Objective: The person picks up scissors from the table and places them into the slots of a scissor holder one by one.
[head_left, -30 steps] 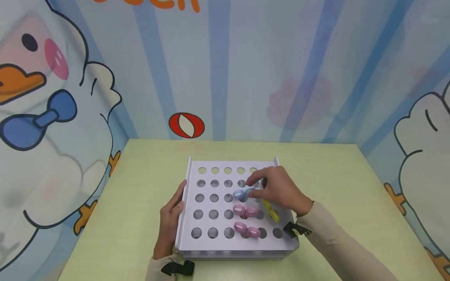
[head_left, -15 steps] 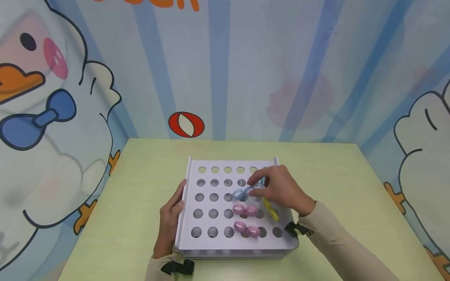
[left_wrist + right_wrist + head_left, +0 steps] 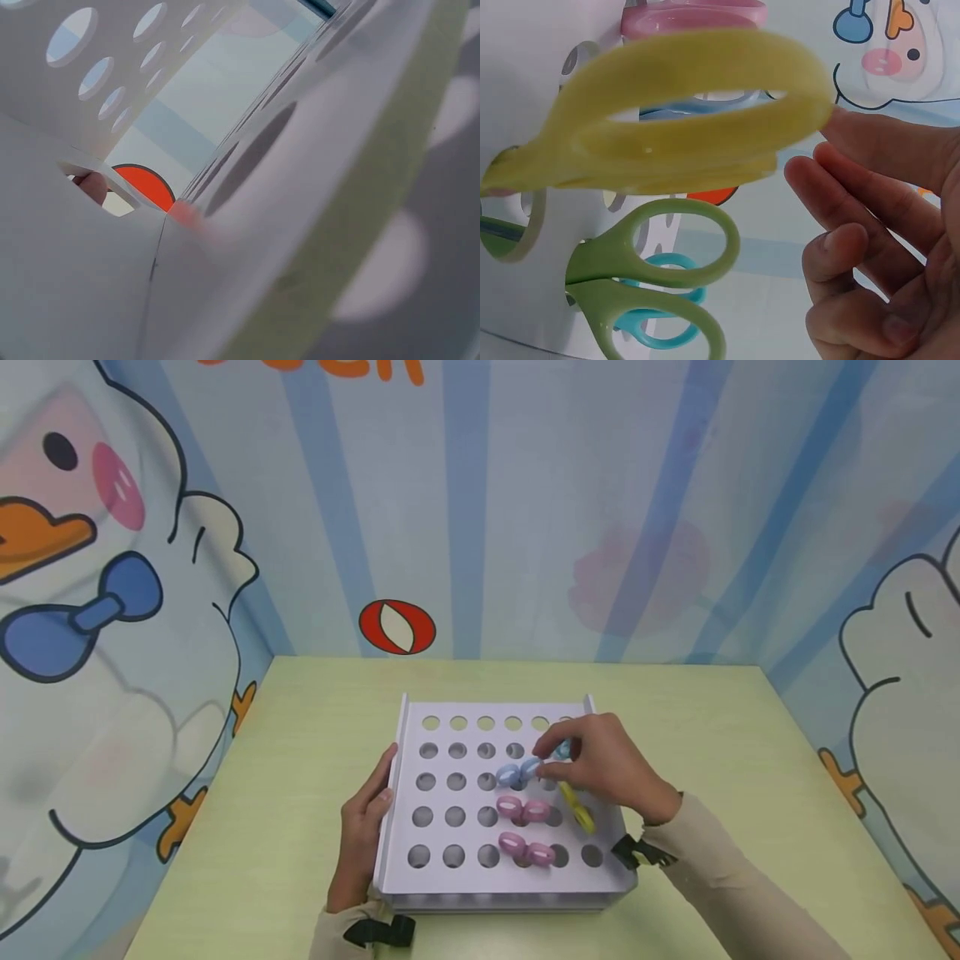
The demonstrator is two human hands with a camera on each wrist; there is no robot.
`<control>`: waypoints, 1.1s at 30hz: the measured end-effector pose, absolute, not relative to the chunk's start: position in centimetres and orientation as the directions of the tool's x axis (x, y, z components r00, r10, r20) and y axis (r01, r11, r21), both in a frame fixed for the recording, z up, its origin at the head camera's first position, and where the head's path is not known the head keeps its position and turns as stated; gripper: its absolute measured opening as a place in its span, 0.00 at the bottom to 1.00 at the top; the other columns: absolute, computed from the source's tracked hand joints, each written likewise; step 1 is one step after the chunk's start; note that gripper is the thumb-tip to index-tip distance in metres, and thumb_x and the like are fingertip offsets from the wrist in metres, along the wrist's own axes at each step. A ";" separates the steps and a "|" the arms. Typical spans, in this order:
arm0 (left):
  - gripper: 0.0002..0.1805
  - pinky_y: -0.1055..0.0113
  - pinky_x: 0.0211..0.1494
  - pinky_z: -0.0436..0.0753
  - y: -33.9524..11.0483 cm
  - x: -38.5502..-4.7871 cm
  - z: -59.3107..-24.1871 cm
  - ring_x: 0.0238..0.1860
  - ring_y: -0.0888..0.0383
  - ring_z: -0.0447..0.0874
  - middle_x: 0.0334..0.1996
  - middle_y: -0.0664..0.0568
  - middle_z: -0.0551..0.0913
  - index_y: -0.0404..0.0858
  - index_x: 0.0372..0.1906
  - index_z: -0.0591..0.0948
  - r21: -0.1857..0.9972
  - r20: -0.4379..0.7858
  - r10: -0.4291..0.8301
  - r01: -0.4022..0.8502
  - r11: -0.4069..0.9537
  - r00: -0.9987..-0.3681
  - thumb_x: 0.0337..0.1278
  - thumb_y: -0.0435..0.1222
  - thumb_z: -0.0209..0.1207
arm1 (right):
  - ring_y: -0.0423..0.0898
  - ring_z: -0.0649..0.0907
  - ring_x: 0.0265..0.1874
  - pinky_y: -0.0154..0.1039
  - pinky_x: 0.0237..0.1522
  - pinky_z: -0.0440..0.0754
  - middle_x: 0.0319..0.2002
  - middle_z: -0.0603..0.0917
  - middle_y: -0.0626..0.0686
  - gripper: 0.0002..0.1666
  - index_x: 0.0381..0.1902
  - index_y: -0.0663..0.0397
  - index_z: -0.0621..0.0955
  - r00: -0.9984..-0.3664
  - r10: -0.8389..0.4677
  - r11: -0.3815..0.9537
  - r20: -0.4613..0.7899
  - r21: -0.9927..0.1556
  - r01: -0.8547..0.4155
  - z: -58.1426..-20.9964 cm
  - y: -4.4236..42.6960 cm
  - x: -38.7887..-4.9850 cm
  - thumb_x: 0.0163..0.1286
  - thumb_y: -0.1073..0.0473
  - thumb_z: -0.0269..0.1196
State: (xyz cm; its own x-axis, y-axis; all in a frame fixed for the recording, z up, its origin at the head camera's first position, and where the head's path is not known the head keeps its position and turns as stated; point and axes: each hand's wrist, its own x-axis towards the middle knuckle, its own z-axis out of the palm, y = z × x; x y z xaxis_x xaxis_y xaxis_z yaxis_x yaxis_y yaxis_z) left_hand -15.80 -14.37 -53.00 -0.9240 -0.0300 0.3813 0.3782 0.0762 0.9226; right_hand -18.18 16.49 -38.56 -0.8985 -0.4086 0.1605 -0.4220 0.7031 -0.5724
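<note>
A white rack (image 3: pixel 453 797) with rows of round holes stands on the table. My left hand (image 3: pixel 363 822) holds its left side, a fingertip (image 3: pixel 93 187) showing in a slot of the white panel in the left wrist view. Light blue scissors (image 3: pixel 509 775) stand in a hole, handles up. My right hand (image 3: pixel 603 764) hovers beside these handles, thumb and fingers apart, nothing between them in the right wrist view. Close under this hand are yellow scissors (image 3: pixel 576 807), with green scissors (image 3: pixel 649 247) and teal scissors (image 3: pixel 671 324) lower in the right wrist view.
Two pairs of pink scissors (image 3: pixel 522 810) stand in the holes nearer the front. Raised walls edge the rack on its left and right. The pale yellow-green table (image 3: pixel 720 727) ends at a printed backdrop (image 3: pixel 525 527) with cartoon ducks.
My right hand has let go of the light blue scissors and shifted slightly to the right, uncovering more of their handles. The left hand has stayed in place.
</note>
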 end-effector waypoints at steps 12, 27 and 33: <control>0.28 0.81 0.67 0.69 -14.3 -15.9 -52.9 0.69 0.77 0.69 0.73 0.37 0.67 0.37 0.74 0.68 0.928 0.366 -0.040 0.362 0.090 -0.930 0.71 0.27 0.43 | 0.36 0.75 0.22 0.32 0.27 0.74 0.32 0.90 0.45 0.07 0.34 0.47 0.89 -0.892 -0.368 0.673 0.263 -0.586 -0.451 -37.5 18.3 -16.5 0.56 0.61 0.75; 0.27 0.83 0.66 0.69 -14.7 -15.6 -52.8 0.68 0.78 0.69 0.72 0.44 0.71 0.44 0.74 0.70 0.926 0.343 -0.045 0.330 0.183 -0.938 0.74 0.29 0.45 | 0.32 0.75 0.22 0.31 0.21 0.72 0.33 0.88 0.44 0.08 0.42 0.44 0.88 -0.864 -0.238 0.694 0.444 -0.545 -0.471 -37.8 23.9 -14.9 0.67 0.61 0.68; 0.25 0.85 0.65 0.68 -16.6 -15.3 -52.7 0.68 0.76 0.70 0.70 0.47 0.75 0.49 0.73 0.71 0.864 0.371 -0.024 0.335 0.376 -0.928 0.78 0.34 0.41 | 0.29 0.77 0.25 0.31 0.24 0.75 0.37 0.89 0.49 0.09 0.46 0.50 0.87 -0.881 -0.195 0.745 0.430 -0.519 -0.418 -40.0 25.7 -14.9 0.70 0.60 0.65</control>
